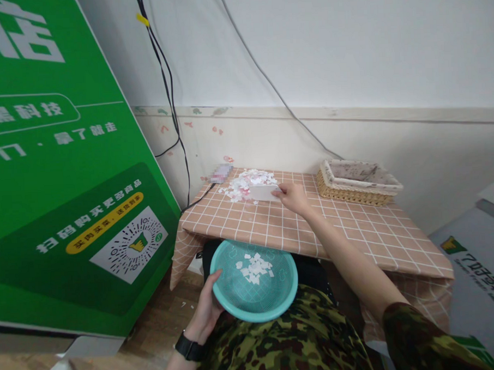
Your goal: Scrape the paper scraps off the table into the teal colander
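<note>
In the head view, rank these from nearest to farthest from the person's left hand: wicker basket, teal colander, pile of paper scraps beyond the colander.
From the left hand:
1. Teal colander: in its grasp, at the left rim.
2. Pile of paper scraps: ahead, on the checked tablecloth.
3. Wicker basket: ahead, far to the right.

The colander (252,299), below the worktop's front edge, looks like smooth plastic with a slight sheen, its wall finely perforated. Near the back-left corner lie matt paper scraps (239,186) beside a smooth, flat-finished card (264,193). Matt, softly creased cloth (240,223) drapes over the front edge. Toward the back-right corner, rough woven wicker (346,196) carries a fabric lining (364,184).
</note>
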A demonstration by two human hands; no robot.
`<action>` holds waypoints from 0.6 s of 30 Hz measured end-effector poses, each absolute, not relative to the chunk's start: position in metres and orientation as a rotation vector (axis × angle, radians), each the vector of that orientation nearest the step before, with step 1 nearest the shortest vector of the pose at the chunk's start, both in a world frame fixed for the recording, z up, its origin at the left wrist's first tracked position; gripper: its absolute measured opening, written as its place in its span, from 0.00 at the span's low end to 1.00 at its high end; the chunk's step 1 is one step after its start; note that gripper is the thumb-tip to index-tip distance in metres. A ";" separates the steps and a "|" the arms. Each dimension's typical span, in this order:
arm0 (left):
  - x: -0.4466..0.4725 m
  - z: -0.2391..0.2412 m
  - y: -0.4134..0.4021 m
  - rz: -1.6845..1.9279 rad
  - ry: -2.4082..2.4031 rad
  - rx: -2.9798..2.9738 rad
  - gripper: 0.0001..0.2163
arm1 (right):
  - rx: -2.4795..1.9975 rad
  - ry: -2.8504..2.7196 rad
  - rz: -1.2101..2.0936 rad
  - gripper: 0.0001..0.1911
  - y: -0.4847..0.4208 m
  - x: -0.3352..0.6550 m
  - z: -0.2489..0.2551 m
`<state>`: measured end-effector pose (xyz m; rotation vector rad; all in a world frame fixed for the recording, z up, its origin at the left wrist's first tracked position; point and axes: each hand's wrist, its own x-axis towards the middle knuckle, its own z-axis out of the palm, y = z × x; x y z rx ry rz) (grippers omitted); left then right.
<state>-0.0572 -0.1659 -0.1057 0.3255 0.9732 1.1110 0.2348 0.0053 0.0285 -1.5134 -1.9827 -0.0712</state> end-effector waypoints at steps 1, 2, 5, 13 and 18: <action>-0.057 -0.105 -0.166 1.113 0.971 0.326 0.20 | -1.504 -2.001 -0.054 0.13 0.005 0.236 0.029; -0.057 -0.105 -0.167 1.115 0.971 0.324 0.20 | -1.501 -2.016 -0.043 0.12 0.005 0.236 0.029; -0.057 -0.106 -0.167 1.121 0.975 0.315 0.20 | -1.526 -2.046 -0.052 0.13 0.004 0.239 0.033; -0.058 -0.110 -0.167 1.112 0.977 0.312 0.18 | -1.486 -2.089 0.009 0.10 0.004 0.238 0.037; -0.058 -0.109 -0.167 1.105 0.971 0.316 0.19 | -1.437 -2.071 0.100 0.12 0.002 0.245 0.039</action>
